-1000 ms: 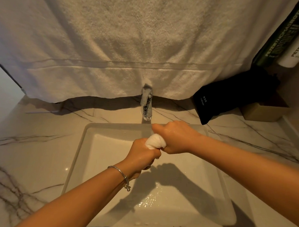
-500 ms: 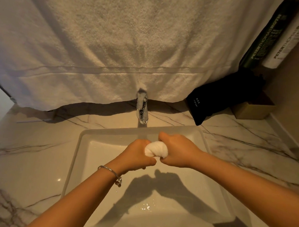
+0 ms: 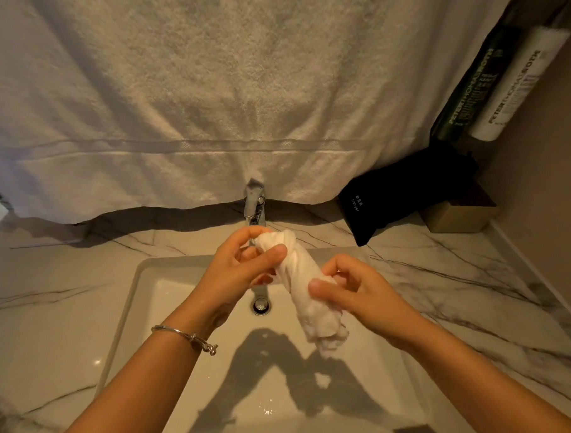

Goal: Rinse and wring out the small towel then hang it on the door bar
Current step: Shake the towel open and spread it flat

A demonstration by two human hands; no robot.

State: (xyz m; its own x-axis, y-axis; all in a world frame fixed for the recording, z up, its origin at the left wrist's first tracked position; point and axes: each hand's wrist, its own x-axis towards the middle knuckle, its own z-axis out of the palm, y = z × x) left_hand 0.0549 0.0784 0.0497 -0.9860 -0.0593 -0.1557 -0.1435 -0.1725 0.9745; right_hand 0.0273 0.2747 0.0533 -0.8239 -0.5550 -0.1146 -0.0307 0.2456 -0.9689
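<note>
The small white towel (image 3: 305, 290) is a twisted roll held above the white sink (image 3: 143, 288). It slants from upper left to lower right. My left hand (image 3: 240, 270) pinches its upper end near the chrome tap (image 3: 254, 204), fingers loosely curled around it. My right hand (image 3: 356, 291) grips the roll near its middle from the right, with the lower end hanging free below the fingers. A silver bracelet sits on my left wrist. No door bar is in view.
A large beige towel (image 3: 239, 97) hangs behind the tap and covers the wall. On the marble counter (image 3: 52, 292) at the back right lie a black pouch (image 3: 404, 191), a tan box (image 3: 457, 218) and two tubes (image 3: 501, 85). The drain (image 3: 260, 305) sits below my hands.
The towel was a tight ball squeezed between both fists. Now my hands have parted and loosened, and the towel shows as a long twisted roll held higher, near the tap.
</note>
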